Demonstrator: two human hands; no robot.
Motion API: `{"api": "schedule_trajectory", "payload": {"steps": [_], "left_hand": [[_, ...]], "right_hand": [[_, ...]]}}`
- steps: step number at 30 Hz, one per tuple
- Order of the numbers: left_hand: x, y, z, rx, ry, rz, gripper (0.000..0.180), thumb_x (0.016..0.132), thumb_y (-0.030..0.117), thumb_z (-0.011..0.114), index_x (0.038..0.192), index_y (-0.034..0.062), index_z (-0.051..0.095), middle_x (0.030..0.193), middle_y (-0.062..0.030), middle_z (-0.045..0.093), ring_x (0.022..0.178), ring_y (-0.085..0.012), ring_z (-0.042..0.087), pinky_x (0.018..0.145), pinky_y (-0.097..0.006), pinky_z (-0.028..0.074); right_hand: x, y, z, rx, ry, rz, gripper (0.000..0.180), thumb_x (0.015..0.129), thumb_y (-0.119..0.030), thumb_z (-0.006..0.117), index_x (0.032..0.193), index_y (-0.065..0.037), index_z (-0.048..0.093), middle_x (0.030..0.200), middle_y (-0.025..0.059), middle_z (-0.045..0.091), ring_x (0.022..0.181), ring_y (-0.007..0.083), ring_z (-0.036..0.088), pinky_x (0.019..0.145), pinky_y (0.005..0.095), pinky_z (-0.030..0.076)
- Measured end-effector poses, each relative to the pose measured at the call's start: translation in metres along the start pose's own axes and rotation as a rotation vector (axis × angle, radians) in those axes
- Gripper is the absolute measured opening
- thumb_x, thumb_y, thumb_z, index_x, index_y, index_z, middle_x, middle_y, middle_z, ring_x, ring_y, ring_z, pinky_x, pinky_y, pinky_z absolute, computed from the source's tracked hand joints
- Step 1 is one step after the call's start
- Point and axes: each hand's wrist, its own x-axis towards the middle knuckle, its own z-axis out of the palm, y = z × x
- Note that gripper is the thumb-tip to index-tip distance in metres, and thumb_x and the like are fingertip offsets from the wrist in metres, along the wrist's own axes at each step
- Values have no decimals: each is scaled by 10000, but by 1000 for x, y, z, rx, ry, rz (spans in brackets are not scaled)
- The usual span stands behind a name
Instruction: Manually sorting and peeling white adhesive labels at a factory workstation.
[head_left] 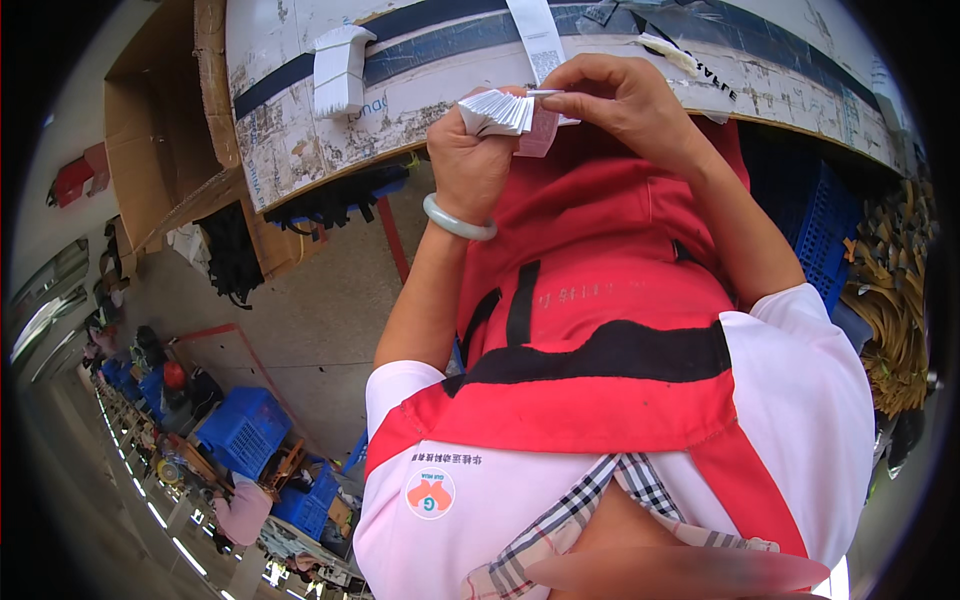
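Left hand fingers closed around a stack of white tags, held above the red apron at the table edge. Right hand fingers pinch the top tag's edge. Jade bangle on left wrist. Another white tag bundle lies on the table; blue crates on the floor.

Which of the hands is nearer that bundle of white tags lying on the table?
Left. The left hand sits just right of the white tag bundle; the right hand is farther right.
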Motion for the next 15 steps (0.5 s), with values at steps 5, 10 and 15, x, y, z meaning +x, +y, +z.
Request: {"api": "schedule_trajectory", "payload": {"steps": [5,10,15], "left_hand": [[-1,3,-1,-128,-53,-241,103,865,21,643,949,-7,695,799,-8,655,640,-54,558,527,-195,418],[-4,0,1,-421,-116,-460,309,922,302,653,1001,3,648,738,-52,641,525,-83,550,419,-196,379],[-7,0,3,-587,-278,-482,345,953,358,588,1005,17,601,841,-83,630,721,-161,655,612,-252,538]], "right_hand": [[0,-2,-6,72,-99,71,186,897,-178,677,929,6,673,814,25,630,718,87,579,699,218,489],[-6,-23,-1,306,-235,179,170,898,-184,680,915,-15,680,755,10,612,688,66,557,642,193,458],[-5,6,18,125,40,38,189,922,-173,657,992,2,666,657,10,620,585,64,577,573,206,489]]}}
